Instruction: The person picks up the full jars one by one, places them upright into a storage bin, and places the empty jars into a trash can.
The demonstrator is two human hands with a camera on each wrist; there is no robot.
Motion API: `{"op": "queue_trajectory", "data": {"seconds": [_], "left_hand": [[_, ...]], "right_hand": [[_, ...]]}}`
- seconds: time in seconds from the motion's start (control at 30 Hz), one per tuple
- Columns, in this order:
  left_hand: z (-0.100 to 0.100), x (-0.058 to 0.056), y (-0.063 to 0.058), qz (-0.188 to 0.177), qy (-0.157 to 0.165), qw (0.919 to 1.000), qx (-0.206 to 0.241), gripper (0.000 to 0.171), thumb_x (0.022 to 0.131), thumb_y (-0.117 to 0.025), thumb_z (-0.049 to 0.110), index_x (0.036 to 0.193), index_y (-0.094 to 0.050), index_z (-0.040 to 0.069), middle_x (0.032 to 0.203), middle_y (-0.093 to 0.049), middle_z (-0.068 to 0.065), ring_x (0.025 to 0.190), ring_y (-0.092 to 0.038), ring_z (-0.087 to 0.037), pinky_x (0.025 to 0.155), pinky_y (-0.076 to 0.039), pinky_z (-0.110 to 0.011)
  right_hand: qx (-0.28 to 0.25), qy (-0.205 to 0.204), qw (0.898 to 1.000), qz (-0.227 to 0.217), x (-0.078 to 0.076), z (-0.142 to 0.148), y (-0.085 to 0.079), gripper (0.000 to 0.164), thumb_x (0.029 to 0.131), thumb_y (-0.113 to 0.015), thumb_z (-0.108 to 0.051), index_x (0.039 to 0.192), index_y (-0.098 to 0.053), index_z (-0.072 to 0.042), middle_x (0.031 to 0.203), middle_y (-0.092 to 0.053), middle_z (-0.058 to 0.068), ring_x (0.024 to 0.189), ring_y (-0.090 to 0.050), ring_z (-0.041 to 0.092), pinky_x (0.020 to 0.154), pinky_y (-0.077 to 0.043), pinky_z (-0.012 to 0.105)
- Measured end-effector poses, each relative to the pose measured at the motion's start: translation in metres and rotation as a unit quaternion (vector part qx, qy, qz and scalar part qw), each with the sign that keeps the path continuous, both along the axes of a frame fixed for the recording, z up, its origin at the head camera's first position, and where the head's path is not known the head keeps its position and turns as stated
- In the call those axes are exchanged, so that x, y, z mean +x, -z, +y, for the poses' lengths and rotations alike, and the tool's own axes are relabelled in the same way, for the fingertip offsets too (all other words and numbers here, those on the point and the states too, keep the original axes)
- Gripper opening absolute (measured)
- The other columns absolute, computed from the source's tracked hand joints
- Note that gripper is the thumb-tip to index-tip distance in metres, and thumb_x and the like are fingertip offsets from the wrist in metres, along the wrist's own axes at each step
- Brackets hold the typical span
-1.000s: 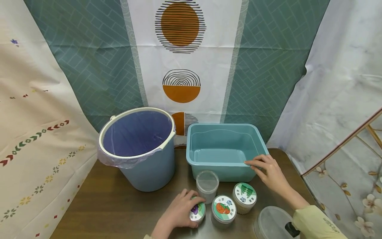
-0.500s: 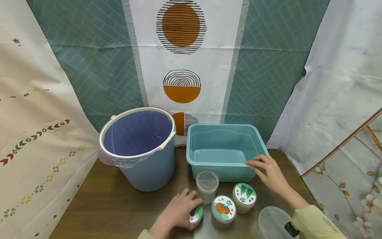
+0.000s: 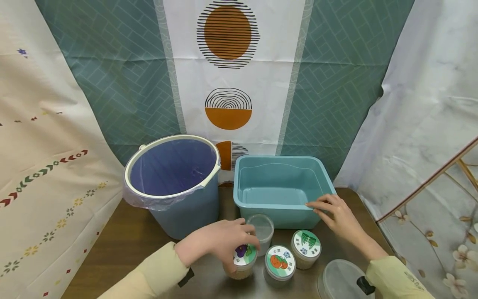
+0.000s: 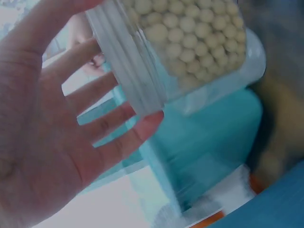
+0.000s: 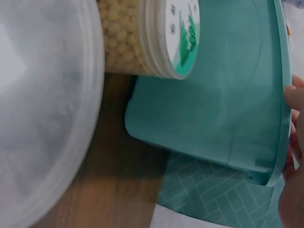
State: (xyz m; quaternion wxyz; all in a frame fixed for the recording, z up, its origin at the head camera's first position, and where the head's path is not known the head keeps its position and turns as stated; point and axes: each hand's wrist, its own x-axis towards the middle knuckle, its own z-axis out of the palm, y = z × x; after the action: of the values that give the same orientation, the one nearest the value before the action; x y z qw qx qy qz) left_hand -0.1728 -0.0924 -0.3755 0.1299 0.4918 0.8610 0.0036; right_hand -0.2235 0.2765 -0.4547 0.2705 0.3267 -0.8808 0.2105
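My left hand grips a clear plastic jar by its lid, which bears an eggplant picture. In the left wrist view the jar shows small round beige balls inside, with the fingertips along the lid's edge and the thumb on its far side. My right hand pinches the near rim of the teal basin toward its right corner. In the right wrist view, the thumb lies on the basin's rim. The basin stands behind the jars with nothing inside it.
A clear-lidded jar stands before the basin. Beside it are a jar with a tomato label and one with a green-vegetable label. A large translucent round container sits front right. A lined blue bucket stands left.
My left hand and forearm have swung up and forward around the eggplant jar, which now shows more of its side and appears raised. My right hand stays on the basin's rim.
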Motion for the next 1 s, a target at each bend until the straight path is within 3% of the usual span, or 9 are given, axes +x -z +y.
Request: {"op": "queue_trajectory", "data": {"seconds": [0.2, 0.43, 0.53, 0.73, 1.0], "left_hand": [[0.005, -0.019, -0.035, 0.025, 0.008, 0.9992, -0.029, 0.065, 0.068, -0.086, 0.043, 0.127, -0.058, 0.038, 0.127, -0.056, 0.009, 0.102, -0.047, -0.010, 0.071, -0.046, -0.021], [0.009, -0.046, -0.070, 0.024, 0.011, 0.9994, -0.024, 0.063, 0.074, -0.082, 0.038, 0.132, -0.059, 0.032, 0.131, -0.057, 0.004, 0.107, -0.048, -0.016, 0.080, -0.049, -0.029], [0.012, -0.060, -0.081, 0.019, 0.009, 0.9994, -0.028, 0.062, 0.077, -0.081, 0.037, 0.134, -0.058, 0.030, 0.132, -0.056, 0.001, 0.110, -0.048, -0.019, 0.085, -0.050, -0.033], [0.023, -0.089, -0.089, 0.016, -0.006, 0.9991, -0.040, 0.064, 0.079, -0.080, 0.038, 0.137, -0.056, 0.030, 0.136, -0.054, -0.001, 0.117, -0.049, -0.023, 0.094, -0.050, -0.038], [0.044, -0.129, -0.090, -0.008, -0.027, 0.9989, -0.036, 0.061, 0.081, -0.079, 0.034, 0.136, -0.056, 0.027, 0.136, -0.054, -0.004, 0.115, -0.055, -0.020, 0.096, -0.052, -0.036]], "right_hand": [[0.032, -0.016, 0.999, 0.011, -0.004, 0.003, -0.006, 0.044, 0.072, -0.083, -0.003, 0.110, -0.075, -0.024, 0.099, -0.063, -0.008, 0.092, -0.054, 0.008, 0.077, -0.040, 0.023], [0.046, -0.019, 0.998, 0.025, -0.007, 0.008, -0.012, 0.042, 0.069, -0.086, -0.008, 0.106, -0.076, -0.026, 0.095, -0.063, -0.010, 0.086, -0.054, 0.007, 0.076, -0.037, 0.018], [0.055, -0.027, 0.998, 0.010, -0.009, 0.011, -0.016, 0.041, 0.071, -0.085, -0.008, 0.105, -0.076, -0.028, 0.094, -0.063, -0.012, 0.081, -0.051, 0.003, 0.070, -0.037, 0.017], [0.065, -0.046, 0.996, -0.026, -0.010, 0.013, -0.025, 0.040, 0.075, -0.082, -0.005, 0.107, -0.076, -0.028, 0.093, -0.063, -0.012, 0.074, -0.050, 0.004, 0.061, -0.039, 0.018], [0.081, -0.051, 0.995, -0.010, -0.011, 0.012, -0.026, 0.040, 0.075, -0.082, -0.004, 0.106, -0.076, -0.027, 0.091, -0.062, -0.011, 0.073, -0.050, 0.004, 0.060, -0.039, 0.018]]}}
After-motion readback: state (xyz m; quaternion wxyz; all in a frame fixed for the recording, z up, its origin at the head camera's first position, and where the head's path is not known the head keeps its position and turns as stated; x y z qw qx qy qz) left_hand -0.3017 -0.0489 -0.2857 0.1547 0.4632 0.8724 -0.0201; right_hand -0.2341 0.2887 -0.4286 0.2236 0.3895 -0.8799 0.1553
